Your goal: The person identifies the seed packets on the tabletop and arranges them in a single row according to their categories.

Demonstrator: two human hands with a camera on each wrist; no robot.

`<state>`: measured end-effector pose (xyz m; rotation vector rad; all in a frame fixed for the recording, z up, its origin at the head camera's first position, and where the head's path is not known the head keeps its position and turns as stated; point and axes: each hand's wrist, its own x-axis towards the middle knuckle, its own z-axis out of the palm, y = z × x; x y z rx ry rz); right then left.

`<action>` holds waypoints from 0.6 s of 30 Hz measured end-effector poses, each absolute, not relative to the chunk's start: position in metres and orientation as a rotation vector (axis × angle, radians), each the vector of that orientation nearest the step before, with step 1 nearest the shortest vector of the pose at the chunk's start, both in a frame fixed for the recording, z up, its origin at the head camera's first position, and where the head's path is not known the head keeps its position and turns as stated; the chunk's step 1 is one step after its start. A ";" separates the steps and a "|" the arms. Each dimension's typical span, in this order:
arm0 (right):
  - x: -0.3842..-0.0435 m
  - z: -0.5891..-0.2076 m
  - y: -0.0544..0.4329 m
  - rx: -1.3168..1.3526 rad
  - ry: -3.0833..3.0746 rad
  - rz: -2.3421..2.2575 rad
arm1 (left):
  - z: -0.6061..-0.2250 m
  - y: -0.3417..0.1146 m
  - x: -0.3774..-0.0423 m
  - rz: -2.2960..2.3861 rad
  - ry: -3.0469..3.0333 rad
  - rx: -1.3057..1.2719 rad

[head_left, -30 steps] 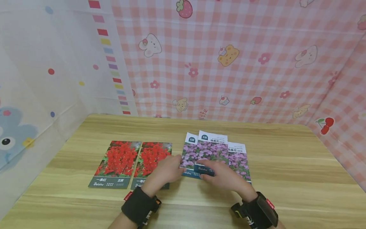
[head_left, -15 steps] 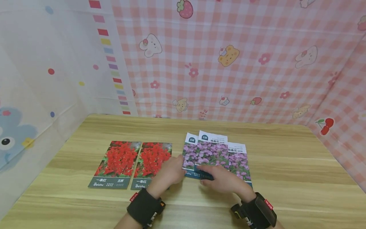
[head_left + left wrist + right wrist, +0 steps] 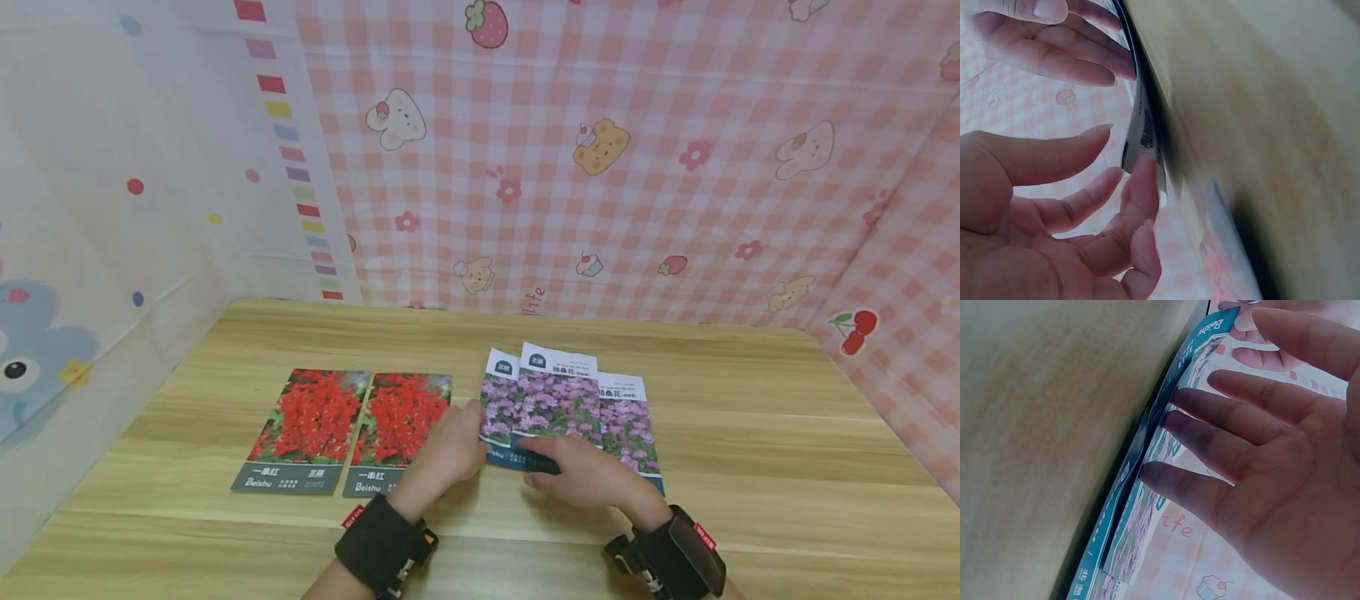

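Three seed packets with purple flowers lie overlapping in the head view: a left one point(image 3: 497, 400), a middle one point(image 3: 558, 400) on top, and a right one point(image 3: 628, 429). My left hand point(image 3: 450, 446) is at the left packet's near left edge. In the left wrist view its fingers point(image 3: 1142, 187) curl round that packet's raised corner, and the printed back point(image 3: 1138, 128) shows. My right hand point(image 3: 592, 471) rests on the packets' near dark band. Straight fingers point(image 3: 1200, 447) touch their faces in the right wrist view, where the left packet's end bends up.
Two seed packets with red flowers, a far-left one point(image 3: 307, 417) and another point(image 3: 401, 408), lie side by side; my left hand and wrist partly cover the second. A pink checked cloth point(image 3: 570, 208) hangs behind the wooden table point(image 3: 757, 433), with a white cloth point(image 3: 172, 125) at left.
My left hand has moved slightly right and closer to the left purple packet, whose near corner it now covers. My right hand has moved slightly nearer me on the packets' near band.
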<state>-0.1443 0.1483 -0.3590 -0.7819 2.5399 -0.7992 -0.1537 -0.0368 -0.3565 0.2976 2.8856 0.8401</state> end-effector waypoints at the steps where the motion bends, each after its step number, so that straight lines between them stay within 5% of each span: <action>1: -0.144 -0.359 0.149 -0.778 2.532 -0.800 | -0.357 -0.037 -0.154 0.857 2.888 0.298; 18: -0.143 -0.357 0.151 -0.786 2.504 -0.815 | -0.357 -0.036 -0.151 0.982 2.934 0.319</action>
